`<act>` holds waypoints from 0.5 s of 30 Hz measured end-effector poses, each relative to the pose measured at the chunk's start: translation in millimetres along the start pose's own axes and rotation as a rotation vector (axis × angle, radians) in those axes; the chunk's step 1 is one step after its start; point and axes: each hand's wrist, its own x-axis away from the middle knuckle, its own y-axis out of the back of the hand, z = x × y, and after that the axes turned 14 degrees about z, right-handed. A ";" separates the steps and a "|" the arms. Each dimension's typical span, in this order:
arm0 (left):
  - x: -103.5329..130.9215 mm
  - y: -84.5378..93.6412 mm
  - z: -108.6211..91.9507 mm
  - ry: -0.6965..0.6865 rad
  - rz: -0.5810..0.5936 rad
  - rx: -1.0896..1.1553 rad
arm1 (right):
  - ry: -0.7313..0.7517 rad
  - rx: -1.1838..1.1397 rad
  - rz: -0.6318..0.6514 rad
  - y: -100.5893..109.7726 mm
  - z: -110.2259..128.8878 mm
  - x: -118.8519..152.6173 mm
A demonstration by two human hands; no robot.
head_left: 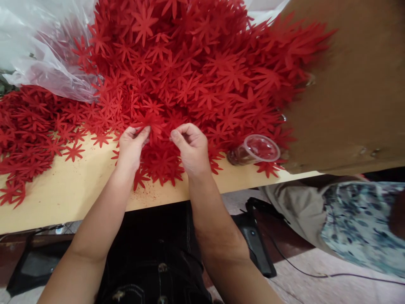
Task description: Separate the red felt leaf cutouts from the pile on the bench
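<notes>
Many red star-shaped petal pieces (177, 71) lie heaped across the table, with thin, pointed lobes. At the front edge of the heap, my left hand (134, 143) pinches a red petal piece (153, 126) between thumb and fingers. A short way to its right is my right hand (191, 145), its thumb pressed to the curled index finger; what it holds, if anything, is too small to name. A clear plastic cup (261, 147) lies tilted on its side to the right of my right hand, its contents hard to make out.
A clear plastic bag (60, 55) lies at the back left. A brown board (344, 93) stands at the right. More red pieces (28, 126) cover the tan table (85, 185) at the left. Beyond the board's lower edge, a person's patterned clothing (360, 223) shows.
</notes>
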 end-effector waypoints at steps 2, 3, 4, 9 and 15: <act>-2.1 4.7 -4.0 -0.017 -0.043 0.077 | 0.005 -0.037 -0.041 6.4 -1.8 -0.1; -2.0 5.7 -5.9 -0.015 -0.033 0.105 | -0.002 -0.065 -0.043 8.4 -1.7 -0.3; -1.2 5.7 -7.3 -0.004 -0.007 0.121 | -0.018 -0.092 -0.027 9.2 -0.9 -0.5; 6.6 -3.3 -4.9 0.109 0.152 0.097 | -0.065 -0.155 0.130 -0.9 7.8 -2.5; 6.4 -5.3 -1.3 0.126 0.165 0.083 | -0.056 -0.049 0.023 -4.8 2.3 -6.0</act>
